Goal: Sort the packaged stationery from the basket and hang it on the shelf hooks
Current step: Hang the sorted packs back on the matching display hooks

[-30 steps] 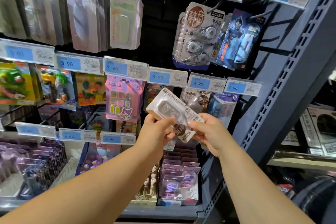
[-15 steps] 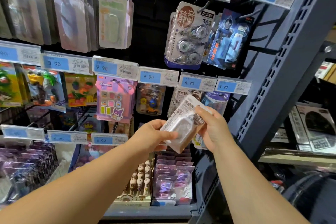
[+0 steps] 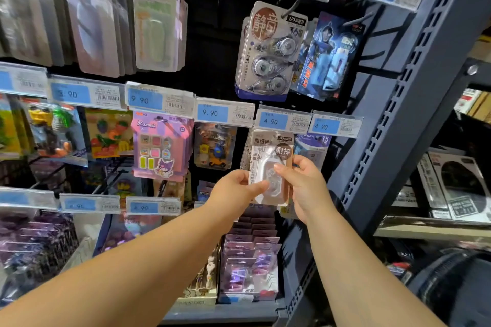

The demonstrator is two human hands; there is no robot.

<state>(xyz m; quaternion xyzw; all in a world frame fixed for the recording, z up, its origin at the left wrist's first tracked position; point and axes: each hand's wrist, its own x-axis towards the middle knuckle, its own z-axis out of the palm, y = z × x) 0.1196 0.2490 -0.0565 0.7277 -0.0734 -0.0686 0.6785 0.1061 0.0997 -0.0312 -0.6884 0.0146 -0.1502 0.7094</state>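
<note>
Blue-grey shelf (image 3: 398,114), hanging blister packs (image 3: 268,53), blue price tags (image 3: 210,113)

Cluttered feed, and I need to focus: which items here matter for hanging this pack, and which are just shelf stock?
In the job: left hand, right hand, correction-tape pack they both pinch, 4.90 tag above it.
Not in it: Kuromi pack, three-tape pack, blue figure pack, boxes on the right shelf.

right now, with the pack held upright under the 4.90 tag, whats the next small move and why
Probably ease the clear-and-brown blister pack back so its top hole slides onto the hook under the blue 4.90 price tag. The left hand and right hand pinch it upright just below that tag; whether the hole has caught the hook is hidden.
</note>
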